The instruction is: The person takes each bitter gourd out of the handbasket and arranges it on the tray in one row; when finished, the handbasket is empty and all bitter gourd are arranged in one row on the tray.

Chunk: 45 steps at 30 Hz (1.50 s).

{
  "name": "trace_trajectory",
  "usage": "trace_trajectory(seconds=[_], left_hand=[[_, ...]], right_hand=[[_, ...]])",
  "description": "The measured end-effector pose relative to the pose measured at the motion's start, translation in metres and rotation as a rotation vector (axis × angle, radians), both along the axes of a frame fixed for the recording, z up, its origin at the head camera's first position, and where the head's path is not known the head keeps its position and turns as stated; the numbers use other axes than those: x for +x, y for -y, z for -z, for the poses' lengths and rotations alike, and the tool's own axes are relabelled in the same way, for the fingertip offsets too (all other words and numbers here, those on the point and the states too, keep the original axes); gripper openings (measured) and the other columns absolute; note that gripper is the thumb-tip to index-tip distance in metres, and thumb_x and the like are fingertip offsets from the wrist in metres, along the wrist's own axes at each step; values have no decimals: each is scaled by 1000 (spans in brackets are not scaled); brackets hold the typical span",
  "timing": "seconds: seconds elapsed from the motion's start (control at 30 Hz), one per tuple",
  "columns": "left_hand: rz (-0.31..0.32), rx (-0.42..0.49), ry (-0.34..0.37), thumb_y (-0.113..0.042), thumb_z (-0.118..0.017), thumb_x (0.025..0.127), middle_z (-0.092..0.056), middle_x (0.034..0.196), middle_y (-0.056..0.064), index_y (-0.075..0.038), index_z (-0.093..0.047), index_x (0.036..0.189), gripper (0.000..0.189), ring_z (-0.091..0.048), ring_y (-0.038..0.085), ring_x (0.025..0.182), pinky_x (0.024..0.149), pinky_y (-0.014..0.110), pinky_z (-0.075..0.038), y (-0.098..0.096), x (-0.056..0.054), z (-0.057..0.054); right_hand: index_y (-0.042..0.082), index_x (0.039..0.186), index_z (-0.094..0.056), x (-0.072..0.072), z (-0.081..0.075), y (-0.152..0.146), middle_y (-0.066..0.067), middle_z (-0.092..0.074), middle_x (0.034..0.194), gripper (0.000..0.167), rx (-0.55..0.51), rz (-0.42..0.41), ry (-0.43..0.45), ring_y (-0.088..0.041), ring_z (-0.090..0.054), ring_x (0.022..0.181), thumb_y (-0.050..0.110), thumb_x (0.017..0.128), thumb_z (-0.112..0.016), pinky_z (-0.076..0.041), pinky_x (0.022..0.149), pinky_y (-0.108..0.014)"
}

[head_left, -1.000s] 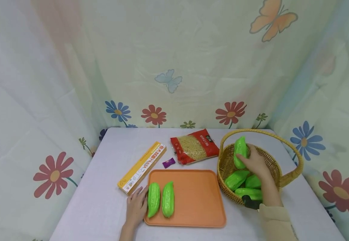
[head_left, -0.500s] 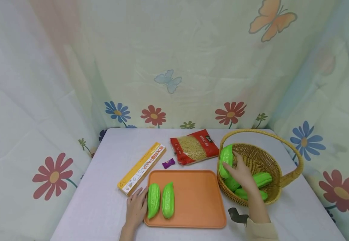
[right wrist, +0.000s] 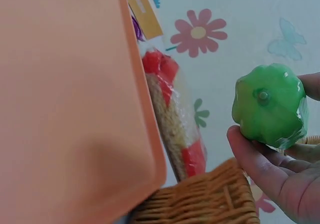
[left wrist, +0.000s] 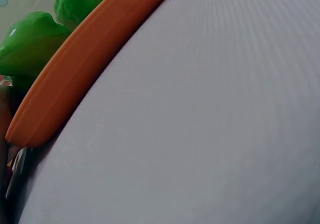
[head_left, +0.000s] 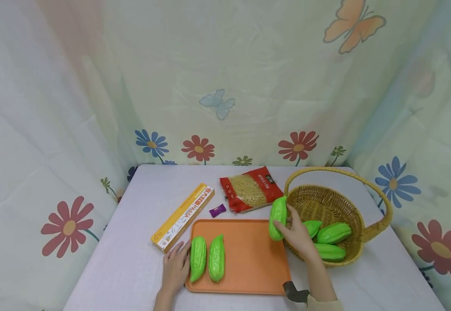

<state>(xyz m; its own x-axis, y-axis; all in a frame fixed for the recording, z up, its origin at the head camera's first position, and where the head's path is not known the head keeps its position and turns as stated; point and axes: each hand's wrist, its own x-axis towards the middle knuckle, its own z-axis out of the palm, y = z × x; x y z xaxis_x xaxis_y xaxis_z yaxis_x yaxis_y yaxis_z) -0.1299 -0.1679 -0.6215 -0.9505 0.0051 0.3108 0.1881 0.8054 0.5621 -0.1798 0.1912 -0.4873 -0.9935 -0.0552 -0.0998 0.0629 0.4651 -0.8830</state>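
Note:
In the head view my right hand grips a green bitter melon between thumb and fingers, held over the right edge of the orange tray. The right wrist view shows the ridged end of this bitter melon, raised above the tray. My left hand rests along the tray's left edge, its fingers extended. Right beside it, two more bitter melons lie side by side on the tray's left part. Several others, including one bitter melon at the right, lie in the wicker basket.
Behind the tray lie a yellow and white pasta box, a small purple packet and a red bag of pasta. The basket's tall handle arches over it. A flowered curtain closes off the back.
My right hand has carried the bitter melon left, out of the basket and over the tray's right edge. The bitter melons left in the basket have shifted. My left hand stays in place.

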Motion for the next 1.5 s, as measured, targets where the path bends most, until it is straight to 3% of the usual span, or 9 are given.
trace_trajectory(seconds=[0.23,0.37,0.53,0.73,0.97,1.1,1.2,1.5], left_hand=[[0,7,2,-11,-53,88,-55,127,3,-12,-53,129,41,-42,25,123,98,49,-21,1,-1,-1],[-1,4,11,-12,-53,89,-55,128,3,-12,-53,129,41,-41,25,123,98,48,-20,1,-1,0],[-5,8,25,-13,-53,89,-54,128,3,-12,-52,130,41,-40,25,124,98,49,-20,1,0,0],[-6,-4,21,-13,-53,89,-55,127,4,-12,-52,129,40,-41,26,123,97,50,-21,0,0,0],[-4,-33,-33,-12,-54,88,-56,126,2,-12,-53,128,40,-43,26,121,95,49,-24,0,0,3],[4,-56,-103,-11,-55,87,-57,126,1,-10,-56,125,39,-46,26,118,92,47,-25,1,0,4],[11,-57,-116,-11,-55,87,-56,127,1,-10,-56,126,39,-46,26,119,92,45,-25,1,0,4],[11,-39,-69,-11,-53,88,-54,129,0,-11,-55,127,39,-44,25,121,94,45,-23,1,1,3]], right_hand=[[5,144,-13,10,18,22,-34,-45,122,79,1,-17,-17,-39,-54,102,33,88,-60,-50,72,-39],[4,143,-17,19,30,40,-24,-55,106,76,-64,-47,19,-27,-61,87,23,86,-65,-51,65,-34],[-1,141,-19,26,42,60,-17,-58,95,76,-81,-100,28,-25,-63,81,19,84,-66,-51,63,-33],[-1,140,-22,34,53,80,-16,-60,97,79,26,-169,52,-24,-60,82,30,82,-67,-49,68,-35],[-2,138,-25,41,60,98,-34,-51,116,78,55,-176,10,-45,-53,102,30,81,-67,-43,84,-54],[-2,138,-27,44,63,104,-36,-47,122,76,67,-170,3,-49,-48,108,27,81,-67,-38,87,-59],[-2,137,-28,46,65,107,-35,-46,123,75,85,-168,-14,-50,-47,109,27,80,-68,-38,88,-59],[-6,133,-33,47,63,108,-19,-61,96,70,106,-186,-62,-28,-59,84,23,80,-68,-48,72,-44]])
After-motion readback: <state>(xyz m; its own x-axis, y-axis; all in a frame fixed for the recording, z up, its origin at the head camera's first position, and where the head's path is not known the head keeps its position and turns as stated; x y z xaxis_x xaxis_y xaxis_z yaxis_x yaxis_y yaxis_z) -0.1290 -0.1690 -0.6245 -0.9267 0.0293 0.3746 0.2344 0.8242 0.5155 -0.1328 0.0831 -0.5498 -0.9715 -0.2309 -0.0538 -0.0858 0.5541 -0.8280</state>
